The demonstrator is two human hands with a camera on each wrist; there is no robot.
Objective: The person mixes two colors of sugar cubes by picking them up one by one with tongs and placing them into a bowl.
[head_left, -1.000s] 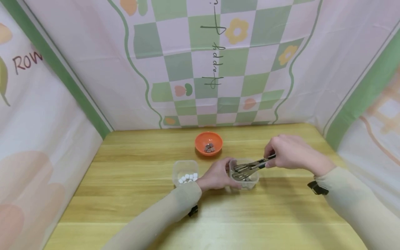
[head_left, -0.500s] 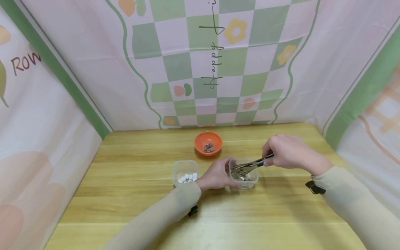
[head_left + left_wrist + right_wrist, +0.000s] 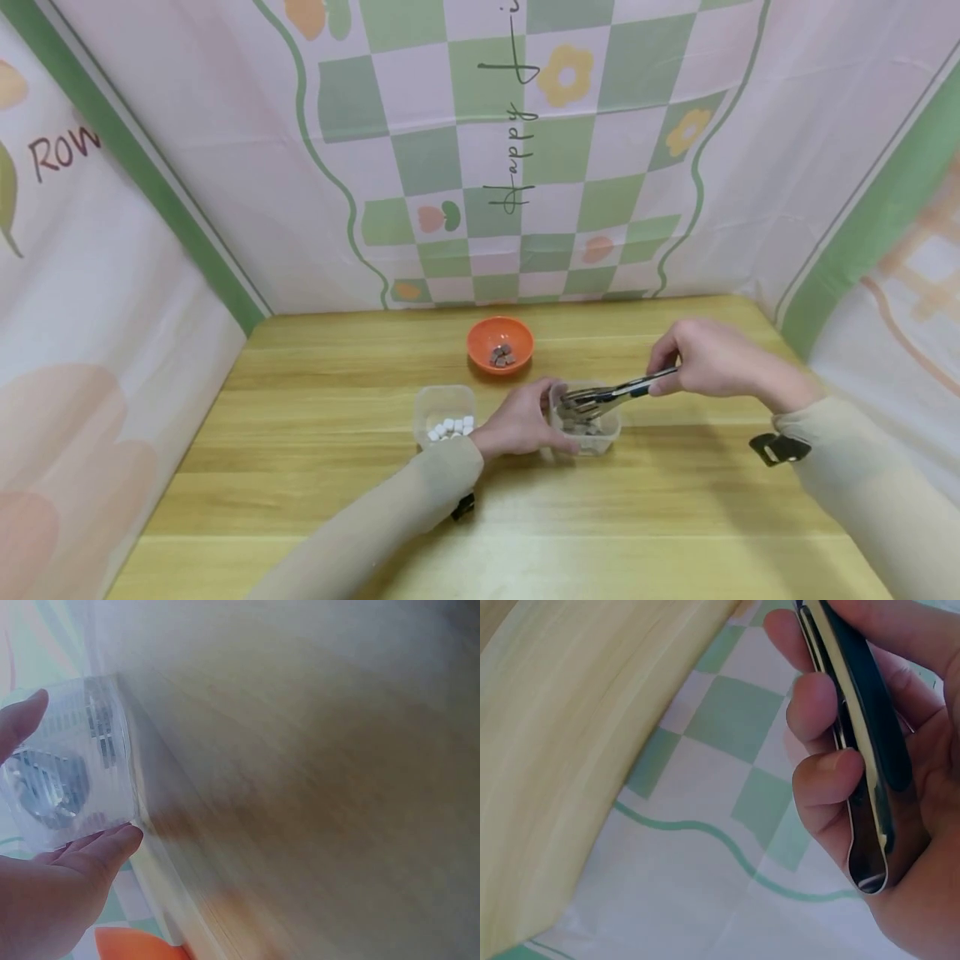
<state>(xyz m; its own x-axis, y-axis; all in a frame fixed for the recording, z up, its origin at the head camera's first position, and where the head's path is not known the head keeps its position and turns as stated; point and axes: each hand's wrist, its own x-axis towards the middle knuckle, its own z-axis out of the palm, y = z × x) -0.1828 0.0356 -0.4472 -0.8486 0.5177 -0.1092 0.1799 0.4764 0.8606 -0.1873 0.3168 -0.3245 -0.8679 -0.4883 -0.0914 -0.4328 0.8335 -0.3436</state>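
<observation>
My left hand holds the side of a clear plastic container, its thumb and fingers spread on opposite walls in the left wrist view. Small grey cubes lie inside that container. From the right, my right hand grips a pair of metal tongs with dark handles. Their slotted heads reach down into the container; whether they pinch a cube cannot be seen. In the right wrist view, fingers curl round the tongs' handles near the bent end.
Behind the containers stands an orange bowl with several brown-grey cubes. Left of my left hand, a second clear container holds several white cubes, partly hidden by my sleeve. Printed cloth walls border the wooden table.
The right hand first shifts slightly left, then back right and a little upward with the tongs. The tongs' heads stay inside the container. My left hand keeps its place.
</observation>
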